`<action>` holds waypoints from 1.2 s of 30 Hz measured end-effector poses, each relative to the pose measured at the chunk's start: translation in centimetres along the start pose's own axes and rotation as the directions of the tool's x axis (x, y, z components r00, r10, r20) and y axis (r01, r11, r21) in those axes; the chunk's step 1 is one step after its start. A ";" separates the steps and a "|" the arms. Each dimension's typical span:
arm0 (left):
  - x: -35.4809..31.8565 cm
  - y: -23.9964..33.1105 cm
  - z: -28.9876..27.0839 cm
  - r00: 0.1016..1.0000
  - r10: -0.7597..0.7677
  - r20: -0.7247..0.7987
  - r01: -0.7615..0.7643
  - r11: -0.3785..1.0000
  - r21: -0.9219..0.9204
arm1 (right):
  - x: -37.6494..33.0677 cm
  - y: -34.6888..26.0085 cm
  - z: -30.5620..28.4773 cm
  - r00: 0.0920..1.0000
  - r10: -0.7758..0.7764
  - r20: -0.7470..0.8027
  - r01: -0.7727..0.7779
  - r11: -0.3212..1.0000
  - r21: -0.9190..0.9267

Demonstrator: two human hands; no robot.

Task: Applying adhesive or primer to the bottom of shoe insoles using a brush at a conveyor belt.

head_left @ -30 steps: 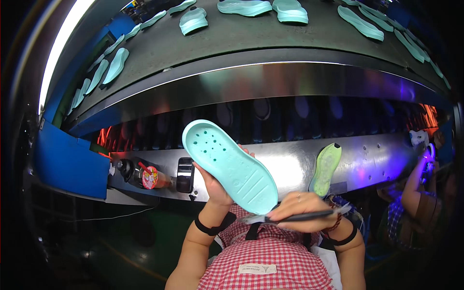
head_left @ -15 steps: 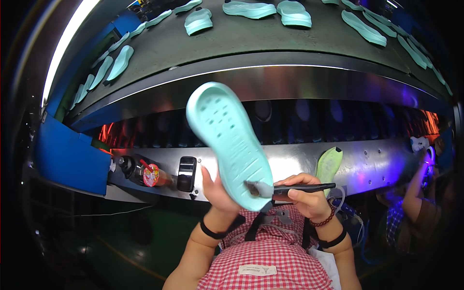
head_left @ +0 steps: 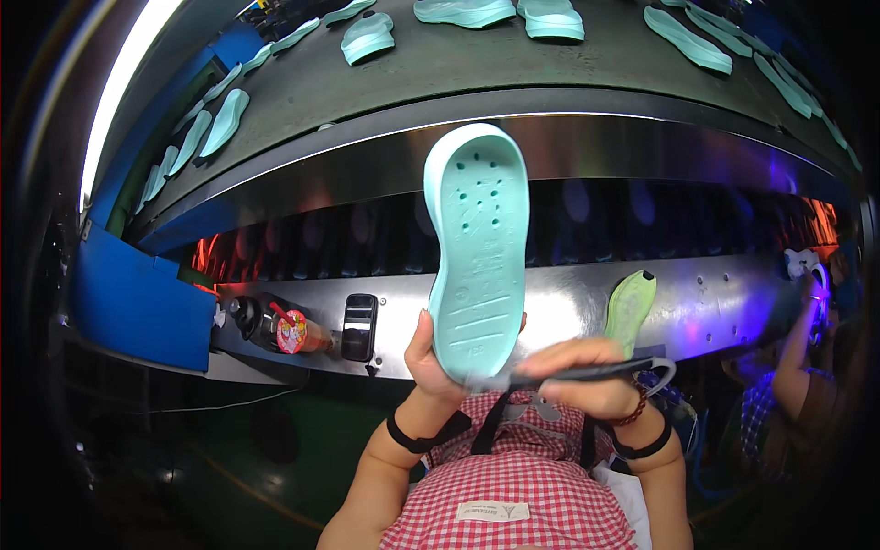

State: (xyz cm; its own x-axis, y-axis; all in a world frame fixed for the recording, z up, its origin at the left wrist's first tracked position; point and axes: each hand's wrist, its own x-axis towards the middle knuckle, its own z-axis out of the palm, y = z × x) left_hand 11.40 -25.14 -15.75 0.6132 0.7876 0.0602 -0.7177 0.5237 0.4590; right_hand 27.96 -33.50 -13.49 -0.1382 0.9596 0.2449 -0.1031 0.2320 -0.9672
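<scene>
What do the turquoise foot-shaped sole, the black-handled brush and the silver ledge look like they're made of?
Turquoise foot-shaped sole: probably moulded foam or rubber, matte, judging by its even colour and surface lines.
Black-handled brush: handle perhaps smooth plastic, from its even dark look; bristles too blurred to tell.
Silver ledge: likely satiny metal, given its bright glare.

Wide fisheye view downward from head height
</scene>
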 end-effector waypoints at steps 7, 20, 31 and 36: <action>0.2 0.5 -1.7 0.992 -0.052 -0.114 0.075 0.975 0.209 | 0.7 -0.7 -0.8 0.999 0.041 0.014 -0.039 0.997 -0.068; 1.4 2.3 -1.3 0.805 -0.584 -0.105 0.587 0.758 0.285 | 1.0 -1.8 -2.6 0.823 0.089 0.561 0.181 0.895 -0.408; 0.4 2.9 -0.9 0.741 -0.632 -0.225 0.664 0.641 0.387 | 1.0 -3.1 -4.4 0.865 0.094 0.492 0.239 0.786 -0.570; 0.3 3.3 -1.3 0.738 -0.628 -0.247 0.660 0.595 0.459 | 0.0 -3.0 -4.5 0.762 0.304 0.572 0.278 0.644 -0.713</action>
State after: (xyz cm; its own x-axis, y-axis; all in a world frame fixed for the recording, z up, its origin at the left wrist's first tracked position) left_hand 8.78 -22.74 -15.34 0.8220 0.3325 -0.4624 0.1291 0.6820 0.7199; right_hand 32.74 -33.47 -10.89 -0.7002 0.7106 -0.0695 0.5973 0.5297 -0.6021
